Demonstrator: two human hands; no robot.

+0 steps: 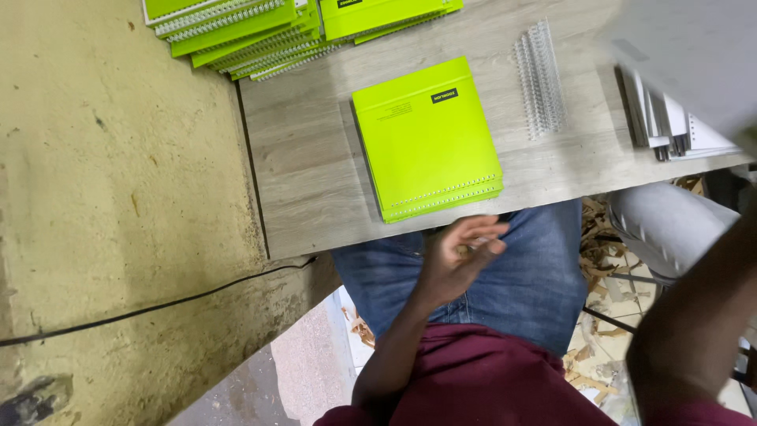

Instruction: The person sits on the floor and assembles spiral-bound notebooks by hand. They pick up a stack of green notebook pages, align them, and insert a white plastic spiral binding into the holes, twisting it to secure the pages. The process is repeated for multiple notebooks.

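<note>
Two hands are mine to report. My left hand (pixel 461 256) hangs loosely curled over my lap, fingers half bent, holding nothing, just below the table (pixel 307 181) edge and close to the lime-green notebook stack (pixel 426 138) lying flat near that edge. My right hand is beyond the frame; only the forearm (pixel 698 315) shows, so I cannot tell its grip. Wire binding combs (pixel 540 75) lie right of the stack, more green notebooks (pixel 244 31) at the far corner.

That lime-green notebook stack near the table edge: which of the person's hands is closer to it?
Left. The left hand hangs just below the lime-green notebook stack, past the table edge. On the right only a forearm shows, far off at the lower right.
</note>
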